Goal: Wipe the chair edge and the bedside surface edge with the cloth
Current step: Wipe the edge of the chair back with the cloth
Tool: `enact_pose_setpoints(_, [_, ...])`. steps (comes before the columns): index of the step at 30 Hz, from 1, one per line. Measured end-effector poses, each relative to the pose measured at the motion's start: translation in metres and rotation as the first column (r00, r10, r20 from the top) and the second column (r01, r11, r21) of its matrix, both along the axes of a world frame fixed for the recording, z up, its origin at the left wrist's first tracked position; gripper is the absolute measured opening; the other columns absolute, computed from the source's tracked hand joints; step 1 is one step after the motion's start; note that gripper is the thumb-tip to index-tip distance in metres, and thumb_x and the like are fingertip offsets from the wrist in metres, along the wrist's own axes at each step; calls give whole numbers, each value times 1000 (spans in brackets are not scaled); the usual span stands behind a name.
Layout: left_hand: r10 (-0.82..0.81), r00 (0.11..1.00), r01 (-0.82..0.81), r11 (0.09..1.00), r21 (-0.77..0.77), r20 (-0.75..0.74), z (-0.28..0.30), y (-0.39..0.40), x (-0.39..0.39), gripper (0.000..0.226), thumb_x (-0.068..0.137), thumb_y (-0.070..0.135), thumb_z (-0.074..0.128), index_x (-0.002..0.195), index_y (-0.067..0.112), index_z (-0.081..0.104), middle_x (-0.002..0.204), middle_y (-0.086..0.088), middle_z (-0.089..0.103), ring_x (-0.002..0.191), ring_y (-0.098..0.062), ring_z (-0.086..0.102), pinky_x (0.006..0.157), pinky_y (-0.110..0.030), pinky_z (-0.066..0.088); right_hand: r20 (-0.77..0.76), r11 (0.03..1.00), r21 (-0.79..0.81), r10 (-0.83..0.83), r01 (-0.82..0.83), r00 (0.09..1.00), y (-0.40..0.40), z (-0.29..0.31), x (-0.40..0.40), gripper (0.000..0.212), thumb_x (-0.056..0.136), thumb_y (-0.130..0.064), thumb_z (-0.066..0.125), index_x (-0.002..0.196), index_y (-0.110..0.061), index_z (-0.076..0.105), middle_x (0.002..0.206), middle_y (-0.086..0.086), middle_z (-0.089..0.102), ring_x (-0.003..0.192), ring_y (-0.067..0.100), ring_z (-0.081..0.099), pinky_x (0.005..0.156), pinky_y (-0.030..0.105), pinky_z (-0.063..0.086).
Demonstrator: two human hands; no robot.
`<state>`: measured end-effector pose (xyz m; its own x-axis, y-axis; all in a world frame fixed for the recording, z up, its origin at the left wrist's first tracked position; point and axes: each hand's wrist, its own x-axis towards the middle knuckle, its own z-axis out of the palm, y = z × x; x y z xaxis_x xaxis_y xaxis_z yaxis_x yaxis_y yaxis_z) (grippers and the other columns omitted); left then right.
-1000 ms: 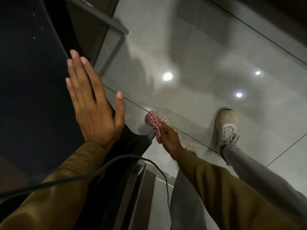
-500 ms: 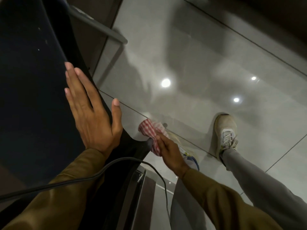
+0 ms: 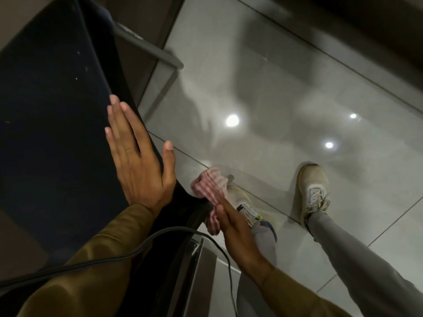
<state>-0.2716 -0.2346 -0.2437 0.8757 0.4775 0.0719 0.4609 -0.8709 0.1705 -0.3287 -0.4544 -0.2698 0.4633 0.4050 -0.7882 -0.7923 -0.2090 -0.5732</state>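
Both hands lower: left hand (image 3: 139,170) flat, fingers spread; right hand (image 3: 235,227) still presses cloth (image 3: 209,186) on chair edge (image 3: 194,213).

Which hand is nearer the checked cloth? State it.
Right. The right hand presses the checked cloth against the chair edge; the left hand lies flat on the dark surface, apart from it.

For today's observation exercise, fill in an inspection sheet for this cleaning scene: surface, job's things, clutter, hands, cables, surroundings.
Surface: dark chair panel, a few pale specks on it.
Job's things: red-checked cloth bunched against the chair's lower edge.
Clutter: nothing seen.
Hands: left hand flat and open on the panel; right hand pressing the cloth.
Cables: black cable looping across both sleeves.
Surroundings: glossy grey tiled floor with light reflections; two pale sneakers; grey metal bar.
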Motion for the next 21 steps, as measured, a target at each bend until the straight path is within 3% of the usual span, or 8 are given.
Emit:
enact_pose_setpoints(3, [-6, 1000, 6, 1000, 1, -14, 0, -1, 1, 82, 114, 47, 33, 173, -5, 8, 182, -26, 8, 173, -38, 8, 143, -50, 6, 42, 998, -34, 49, -48, 998, 1, -13, 1, 38, 112, -16, 42, 145, -31, 54, 122, -14, 73, 118, -8, 63, 105, 9, 47])
enact_pose_setpoints(5, [-5, 1000, 5, 1000, 4, -18, -1, -1, 0, 82, 115, 48, 31, 173, -6, 9, 182, -26, 8, 173, -38, 8, 143, -50, 6, 32, 993, -102, 62, -58, 998, 5, -36, 0, 36, 111, -14, 43, 142, -28, 53, 139, -13, 63, 133, 1, 57, 114, 17, 44])
enact_pose_setpoints(9, [-12, 1000, 12, 1000, 14, -5, -4, -1, 0, 82, 115, 48, 31, 173, -6, 9, 182, -26, 9, 174, -36, 6, 143, -47, 4, 3, 972, -223, 71, -69, 997, 7, -94, 2, 35, 110, -3, 42, 139, -18, 54, 127, 2, 66, 116, 20, 61, 90, 1, 50])
enact_pose_setpoints(10, [-12, 1000, 12, 1000, 17, 3, -5, -1, -1, 82, 115, 49, 30, 173, -5, 9, 183, -25, 9, 174, -33, 4, 143, -46, 4, -35, 968, -241, 56, -63, 998, 8, -107, 3, 36, 110, -2, 41, 142, -11, 55, 131, 12, 65, 118, 27, 63, 94, 10, 55])
enact_pose_setpoints(12, [-16, 1000, 16, 1000, 24, 19, -7, 0, -2, 81, 115, 49, 29, 173, -4, 8, 183, -23, 9, 174, -26, 1, 143, -45, 4, -138, 963, -268, -13, -24, 990, 13, -123, 9, 38, 112, -5, 40, 147, -3, 51, 143, 24, 58, 128, 44, 60, 109, 46, 54])
enact_pose_setpoints(14, [-22, 999, 21, 999, 28, 23, -9, 2, -2, 81, 115, 49, 28, 173, -5, 9, 183, -23, 10, 174, -28, 4, 143, -46, 5, -212, 962, -272, -94, 33, 973, 20, -121, 15, 40, 113, -8, 36, 151, -2, 47, 146, 28, 54, 132, 49, 55, 112, 59, 47])
enact_pose_setpoints(17, [-15, 1000, 15, 1000, 21, 9, -7, 1, -2, 81, 115, 49, 28, 173, -5, 8, 183, -24, 10, 174, -31, 4, 143, -47, 5, -220, 979, -203, -62, 16, 974, 16, -86, 19, 39, 114, -15, 34, 149, -5, 50, 138, 28, 60, 118, 36, 62, 103, 39, 53])
enact_pose_setpoints(21, [-11, 1000, 11, 1000, 10, -20, -2, -2, 0, 82, 114, 46, 31, 172, -7, 9, 183, -26, 10, 174, -33, 2, 143, -48, 3, -43, 999, -43, 4, -6, 999, 1, -19, 10, 36, 114, -17, 37, 142, -7, 58, 90, 35, 59, 79, 46, 55, 74, 16, 53])
